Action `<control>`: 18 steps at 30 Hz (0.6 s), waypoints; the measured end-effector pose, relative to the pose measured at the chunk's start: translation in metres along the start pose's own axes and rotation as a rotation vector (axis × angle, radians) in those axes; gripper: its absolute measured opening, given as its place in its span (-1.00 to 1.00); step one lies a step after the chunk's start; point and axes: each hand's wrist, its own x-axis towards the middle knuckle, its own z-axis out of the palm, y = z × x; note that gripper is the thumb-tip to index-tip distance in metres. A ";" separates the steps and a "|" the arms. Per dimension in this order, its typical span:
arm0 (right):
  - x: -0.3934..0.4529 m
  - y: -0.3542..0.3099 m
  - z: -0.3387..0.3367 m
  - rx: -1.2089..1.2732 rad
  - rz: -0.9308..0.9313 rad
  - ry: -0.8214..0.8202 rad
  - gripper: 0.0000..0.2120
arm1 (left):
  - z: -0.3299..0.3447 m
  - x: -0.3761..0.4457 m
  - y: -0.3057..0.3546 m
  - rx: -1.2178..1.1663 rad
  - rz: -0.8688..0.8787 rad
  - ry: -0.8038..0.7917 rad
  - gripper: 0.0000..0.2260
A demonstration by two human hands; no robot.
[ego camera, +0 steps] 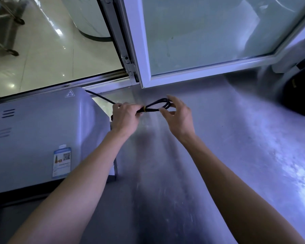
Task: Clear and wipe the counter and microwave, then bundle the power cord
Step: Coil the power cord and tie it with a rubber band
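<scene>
Black power cord (158, 107), head view: folded into a looped bundle, bound by a thin yellow band (144, 109), held above the brushed-metal desk (218, 138) just right of the white microwave (42, 131). One strand runs back behind the microwave's rear corner; its end is hidden. Plug not visible. Left hand (125, 117): grip clenched round the bundle's left part, which its fingers cover. Right hand (179, 115): fingers half-spread, thumb and fingertips pinching the loop's far end. Dark object at the right edge, cut off, unidentifiable. White-framed glass window (209, 32) behind.
</scene>
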 end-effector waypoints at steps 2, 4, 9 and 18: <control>0.003 0.013 0.004 -0.050 -0.007 -0.046 -0.67 | 0.014 -0.004 -0.001 0.044 -0.061 0.016 -0.87; 0.008 0.025 0.009 -0.107 -0.016 -0.098 -0.70 | 0.029 -0.006 -0.006 0.114 -0.072 0.019 -0.84; 0.024 0.050 0.027 -0.207 -0.070 -0.195 -0.69 | 0.057 0.003 -0.019 0.205 -0.112 -0.023 -0.82; 0.061 0.081 0.060 -0.293 -0.229 -0.245 -0.82 | 0.084 0.031 -0.041 0.258 -0.166 -0.042 -0.68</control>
